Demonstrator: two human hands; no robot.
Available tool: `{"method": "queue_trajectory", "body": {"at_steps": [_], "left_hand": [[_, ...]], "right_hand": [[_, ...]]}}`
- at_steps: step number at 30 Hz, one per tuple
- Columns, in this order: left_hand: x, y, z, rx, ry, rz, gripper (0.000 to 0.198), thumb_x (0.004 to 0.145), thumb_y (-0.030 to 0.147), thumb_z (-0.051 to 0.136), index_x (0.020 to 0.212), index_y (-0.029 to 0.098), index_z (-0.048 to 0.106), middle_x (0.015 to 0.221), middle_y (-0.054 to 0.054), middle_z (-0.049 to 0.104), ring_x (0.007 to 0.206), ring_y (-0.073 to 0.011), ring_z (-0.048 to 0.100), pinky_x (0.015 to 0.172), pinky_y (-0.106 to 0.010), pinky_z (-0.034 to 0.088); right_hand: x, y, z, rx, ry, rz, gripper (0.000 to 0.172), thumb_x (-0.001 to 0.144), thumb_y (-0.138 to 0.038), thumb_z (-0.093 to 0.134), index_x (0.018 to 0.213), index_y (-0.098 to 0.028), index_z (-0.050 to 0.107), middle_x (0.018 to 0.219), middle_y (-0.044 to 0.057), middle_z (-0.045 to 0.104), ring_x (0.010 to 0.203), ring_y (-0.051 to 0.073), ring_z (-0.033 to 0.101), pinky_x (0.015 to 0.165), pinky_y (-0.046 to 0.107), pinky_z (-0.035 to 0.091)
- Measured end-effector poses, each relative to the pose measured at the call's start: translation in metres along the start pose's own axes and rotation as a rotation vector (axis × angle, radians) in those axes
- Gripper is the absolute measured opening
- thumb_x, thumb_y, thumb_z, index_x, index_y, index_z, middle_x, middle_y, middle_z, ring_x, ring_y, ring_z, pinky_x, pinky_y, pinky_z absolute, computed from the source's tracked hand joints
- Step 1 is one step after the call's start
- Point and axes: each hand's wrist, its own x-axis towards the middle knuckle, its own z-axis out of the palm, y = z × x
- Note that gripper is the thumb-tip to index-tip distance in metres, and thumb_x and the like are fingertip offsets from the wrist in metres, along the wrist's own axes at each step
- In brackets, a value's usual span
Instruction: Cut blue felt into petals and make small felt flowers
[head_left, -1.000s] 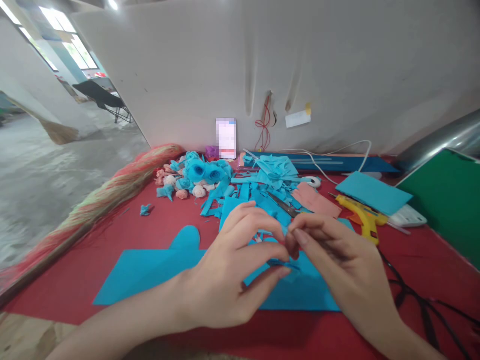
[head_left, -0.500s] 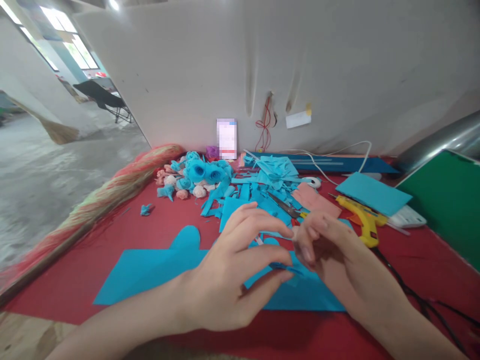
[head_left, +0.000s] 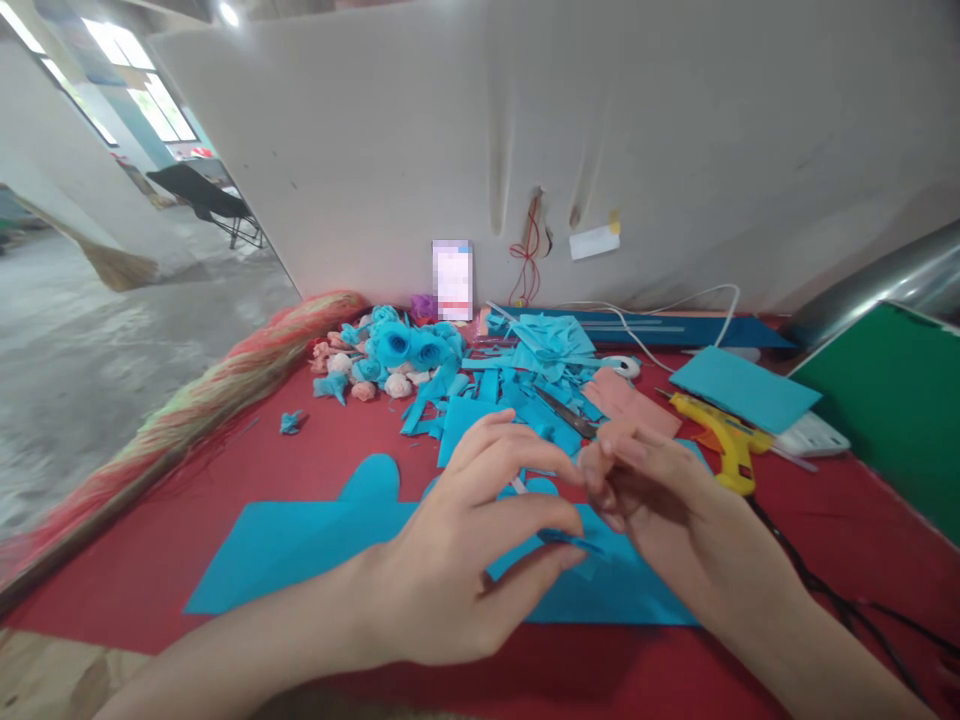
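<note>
My left hand [head_left: 472, 540] hovers over a large blue paper sheet [head_left: 300, 545] on the red table [head_left: 315, 440], pinching a small blue paper strip [head_left: 571, 541] between thumb and fingers. My right hand [head_left: 660, 510] sits just to the right, its fingers curled and touching the same strip near the left fingertips. Behind my hands lie scissors [head_left: 562, 410] amid blue paper scraps [head_left: 517, 385].
Blue and pink paper flowers [head_left: 390, 355] are heaped at the back left. A yellow glue gun [head_left: 724, 440] with a black cord [head_left: 817, 580] lies to the right, beside a blue sheet [head_left: 742, 388], a pink piece [head_left: 626, 398] and a green board [head_left: 892, 410]. A broom [head_left: 195, 410] borders the left edge.
My right hand has lifted and turned, its fingers curling inward near the left fingertips. The left hand has kept its pinch on the blue strip almost in place.
</note>
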Motion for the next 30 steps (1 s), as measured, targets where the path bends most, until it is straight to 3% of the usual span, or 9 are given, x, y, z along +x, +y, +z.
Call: {"method": "queue_trajectory", "body": {"at_steps": [6,10,14,24,30], "left_hand": [[0.0006,-0.0002,-0.0011,0.019,-0.021,0.001,0.008,0.078,0.013,0.052,0.08,0.015,0.059,0.1,-0.008,0.055,0.094,-0.0153,0.053,0.098,-0.036,0.033],[-0.0024,-0.0022,0.0006,0.093,-0.011,0.027,0.008,0.077,0.012,0.053,0.08,0.016,0.059,0.108,-0.009,0.056,0.103,-0.0182,0.05,0.1,-0.039,0.031],[-0.0039,-0.0036,0.0023,0.137,-0.014,0.04,0.01,0.076,0.01,0.053,0.082,0.016,0.059,0.113,-0.008,0.057,0.11,-0.0175,0.047,0.104,-0.038,0.026],[-0.0036,-0.0063,0.004,0.139,-0.027,0.031,0.01,0.077,0.011,0.053,0.082,0.016,0.06,0.114,-0.008,0.057,0.111,-0.0161,0.047,0.105,-0.037,0.024],[-0.0051,-0.0083,0.006,0.192,-0.01,0.056,0.011,0.077,0.01,0.053,0.084,0.016,0.059,0.117,-0.008,0.058,0.114,-0.0154,0.046,0.106,-0.036,0.023]], "right_hand": [[-0.006,0.0029,0.0053,-0.352,0.035,-0.233,0.003,0.072,-0.022,0.064,0.071,-0.02,0.064,0.062,-0.001,0.063,0.051,0.008,0.055,0.048,0.015,0.047],[-0.0089,0.0038,0.0089,-0.548,0.081,-0.361,0.005,0.072,-0.016,0.061,0.07,-0.02,0.064,0.061,-0.001,0.064,0.05,0.01,0.058,0.047,0.016,0.05],[-0.0081,0.0048,0.0076,-0.55,0.102,-0.426,0.01,0.074,-0.015,0.06,0.076,-0.023,0.066,0.062,-0.002,0.064,0.052,0.008,0.058,0.048,0.013,0.049],[-0.0066,0.0092,0.0006,-0.338,0.106,-0.279,0.004,0.076,-0.025,0.063,0.078,-0.025,0.066,0.062,-0.002,0.061,0.052,0.006,0.052,0.047,0.013,0.044],[-0.0045,0.0064,0.0031,-0.152,0.108,-0.169,0.006,0.073,-0.025,0.066,0.074,-0.02,0.067,0.059,0.0,0.06,0.051,0.008,0.053,0.044,0.014,0.045]]}}
